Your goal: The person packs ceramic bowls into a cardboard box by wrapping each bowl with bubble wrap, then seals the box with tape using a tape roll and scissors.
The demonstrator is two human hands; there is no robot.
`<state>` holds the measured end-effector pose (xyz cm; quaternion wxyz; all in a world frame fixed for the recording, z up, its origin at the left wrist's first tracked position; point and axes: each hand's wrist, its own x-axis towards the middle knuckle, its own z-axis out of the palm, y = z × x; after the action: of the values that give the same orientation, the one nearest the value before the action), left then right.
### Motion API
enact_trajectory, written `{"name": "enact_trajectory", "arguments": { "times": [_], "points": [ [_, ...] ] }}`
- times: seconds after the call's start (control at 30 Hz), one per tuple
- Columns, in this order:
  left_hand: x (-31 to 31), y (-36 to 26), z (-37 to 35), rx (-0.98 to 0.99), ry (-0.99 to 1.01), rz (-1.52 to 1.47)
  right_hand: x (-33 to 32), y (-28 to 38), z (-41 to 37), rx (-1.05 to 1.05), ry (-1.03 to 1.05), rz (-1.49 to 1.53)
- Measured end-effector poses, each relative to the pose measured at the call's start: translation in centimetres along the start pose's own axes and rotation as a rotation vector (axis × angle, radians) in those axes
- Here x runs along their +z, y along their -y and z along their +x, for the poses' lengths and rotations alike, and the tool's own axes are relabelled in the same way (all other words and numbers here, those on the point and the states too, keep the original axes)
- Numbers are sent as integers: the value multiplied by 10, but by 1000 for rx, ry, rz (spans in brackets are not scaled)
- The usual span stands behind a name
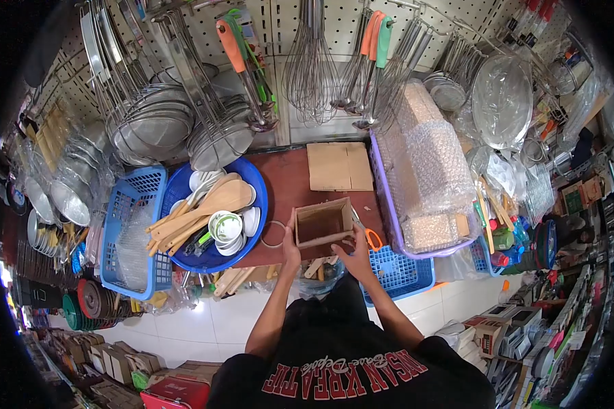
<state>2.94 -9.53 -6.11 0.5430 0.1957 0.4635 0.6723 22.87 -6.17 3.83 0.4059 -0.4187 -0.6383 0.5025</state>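
two bare hands on one small cardboard box (323, 225), which sits on the red-brown table (286, 178) directly in front of the person

progress, judged from the box alone: walls are up and squared, top is open, inside looks bare. no lid closed over it and no tape seen on it. forming looks done; filling and closing are not done

left hand (290, 247): forearm runs up to the box's left wall, palm laid against that wall, thumb lying up along it, fingers curled in to grasp the box

right hand (357, 257): at the box's near right corner, thumb up on the right wall, other fingers loosely spread below it; holding the box, not clenched

around the box:
- just right of it, by the right thumb, scissors (370, 238) with orange handles
- just left of it, a clear ring (274, 234); a tape roll or not, cannot tell
- behind it, a flat cardboard sheet (340, 165)
- further left, a blue basin (258, 198) with wooden spoons (205, 211) and white bowls (226, 226)
- right of it, a purple basket (386, 204) of bubble-wrapped bundles (426, 163)
- well behind it, whisks (310, 68) hung on a pegboard
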Motion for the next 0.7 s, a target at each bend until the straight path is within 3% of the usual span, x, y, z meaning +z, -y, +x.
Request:
{"name": "enact_trajectory", "arguments": {
  "times": [0.07,0.2,0.4,0.57,0.7],
  "points": [
    [18,-19,2,-47,-11,80,-1,-9,4,33,19,-13],
    [28,-40,-4,103,-35,271,-9,-16,7,80,71,19],
    [30,-67,-31,611,6,538,-20,-6,9,-25,-2,-145],
    [41,-79,-43,593,138,778,-26,13,19,-105,49,-235],
    [50,-79,-44,551,113,811,-23,20,20,-78,58,-180]
  ]
}}
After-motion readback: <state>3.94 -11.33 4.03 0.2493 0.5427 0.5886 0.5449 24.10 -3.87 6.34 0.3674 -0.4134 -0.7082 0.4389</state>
